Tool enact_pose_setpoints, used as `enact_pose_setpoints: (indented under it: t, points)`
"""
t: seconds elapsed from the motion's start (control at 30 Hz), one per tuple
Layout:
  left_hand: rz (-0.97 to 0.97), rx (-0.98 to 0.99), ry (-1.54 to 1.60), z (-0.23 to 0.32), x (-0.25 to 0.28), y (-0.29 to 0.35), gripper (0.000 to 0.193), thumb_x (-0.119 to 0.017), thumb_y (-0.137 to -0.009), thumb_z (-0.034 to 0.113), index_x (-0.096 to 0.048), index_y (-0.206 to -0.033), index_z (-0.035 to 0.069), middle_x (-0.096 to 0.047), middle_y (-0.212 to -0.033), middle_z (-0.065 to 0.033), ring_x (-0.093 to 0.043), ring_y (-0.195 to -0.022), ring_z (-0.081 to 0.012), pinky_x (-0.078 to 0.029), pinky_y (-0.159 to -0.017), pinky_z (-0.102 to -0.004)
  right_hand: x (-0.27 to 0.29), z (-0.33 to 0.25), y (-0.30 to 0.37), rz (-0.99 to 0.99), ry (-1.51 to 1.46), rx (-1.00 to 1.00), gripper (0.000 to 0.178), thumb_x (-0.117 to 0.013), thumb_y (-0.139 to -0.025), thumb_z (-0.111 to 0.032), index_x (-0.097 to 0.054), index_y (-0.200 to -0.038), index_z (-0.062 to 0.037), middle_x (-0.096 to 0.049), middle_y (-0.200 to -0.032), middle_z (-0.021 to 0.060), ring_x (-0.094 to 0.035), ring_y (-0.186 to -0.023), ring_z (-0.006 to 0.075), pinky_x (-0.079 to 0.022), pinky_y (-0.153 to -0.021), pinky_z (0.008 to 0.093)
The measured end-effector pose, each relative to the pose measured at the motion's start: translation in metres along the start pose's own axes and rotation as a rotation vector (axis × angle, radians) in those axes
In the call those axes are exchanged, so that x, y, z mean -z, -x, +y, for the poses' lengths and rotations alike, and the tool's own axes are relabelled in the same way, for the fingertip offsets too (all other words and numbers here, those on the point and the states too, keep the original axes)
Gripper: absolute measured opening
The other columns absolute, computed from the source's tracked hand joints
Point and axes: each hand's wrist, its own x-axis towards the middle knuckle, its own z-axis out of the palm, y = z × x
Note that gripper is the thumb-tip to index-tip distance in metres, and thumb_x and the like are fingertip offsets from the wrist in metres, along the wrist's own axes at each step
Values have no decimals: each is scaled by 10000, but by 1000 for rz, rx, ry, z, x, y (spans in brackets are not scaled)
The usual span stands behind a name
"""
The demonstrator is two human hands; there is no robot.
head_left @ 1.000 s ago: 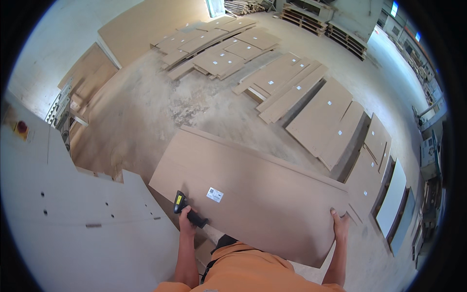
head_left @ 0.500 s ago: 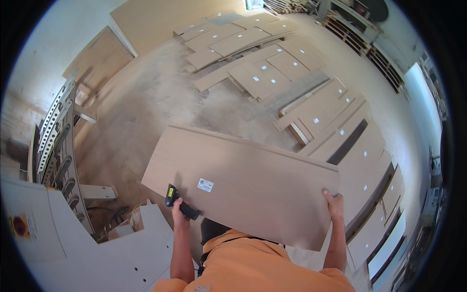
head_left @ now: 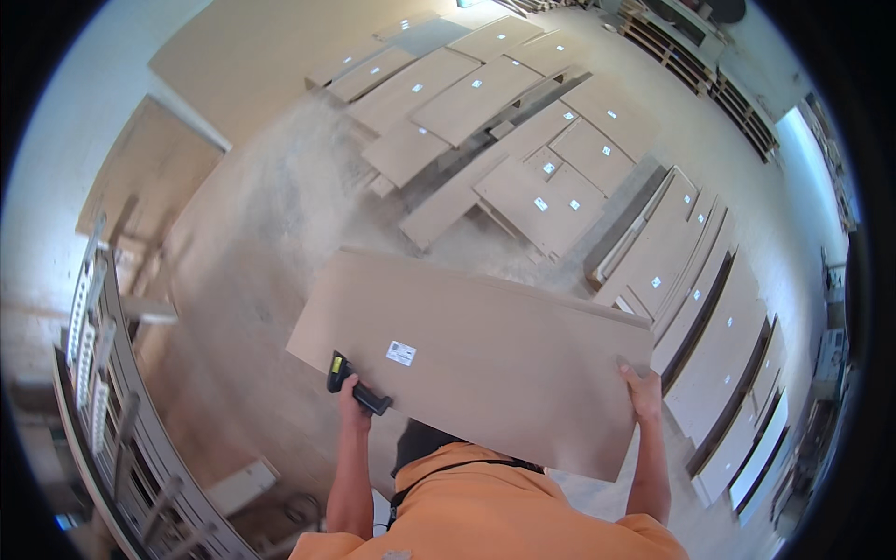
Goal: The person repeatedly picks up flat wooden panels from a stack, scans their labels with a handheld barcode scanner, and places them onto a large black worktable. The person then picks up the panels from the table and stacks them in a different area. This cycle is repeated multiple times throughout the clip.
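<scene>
Pale grey concrete, dusty and blotched, makes up the broad floor [head_left: 266,233], and the view across it has swung since the earlier frames: more of the rack at the left now shows, while the held board keeps nearly its place before the body. That suggests the wearer is turning with the load, the hold on it unchanged. Over the floor lie long rows of flat brown rectangular panels [head_left: 439,70], matte and straight-edged, many with small white stickers. A wide tan sheet of board [head_left: 252,65] leans by the pale wall. At the lower left curves a long grey slatted metal rack [head_left: 140,411] with upright perforated strips.

Nearer, a large brown rectangular wood-like panel [head_left: 495,355], smooth and dull-faced, lies slightly askew in front of the orange cloth shirt [head_left: 495,504], held clear of the rows beyond.

The right hand [head_left: 644,392] is clamped on the panel's right end, thumb on the upper face; its other fingers are mostly hidden. The left hand [head_left: 352,401] is wrapped round a black plastic pistol-shaped scanner [head_left: 375,401] with a yellow patch, at the panel's near left edge; whether those fingers also bear the panel I cannot tell. Smallest is a white rectangular paper label [head_left: 401,353], stuck flat just beyond the scanner.
</scene>
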Motion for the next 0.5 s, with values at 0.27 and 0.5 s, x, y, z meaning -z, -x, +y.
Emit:
enact_pose_setpoints:
  t: [0.27,0.5]
  points:
    - [-269,168,-237,154,-141,-251,332,-645,-866,444,-590,-722,150,-531,-583,38,-515,-483,-84,-395,-436,-263,-143,-136,-103,243,-69,-90,503,-763,-865,-242,-626,-1206,102,-704,-1121,179,-671,-1018,248,-514,-920,365]
    - [-336,287,-235,251,-260,-487,347,-603,-882,442,-596,-716,138,-509,-536,28,-429,-364,-89,-322,-333,-238,-300,-255,-237,409,137,-323,468,-777,-855,-262,-658,-1126,101,-727,-1051,199,-694,-946,276,-531,-884,386]
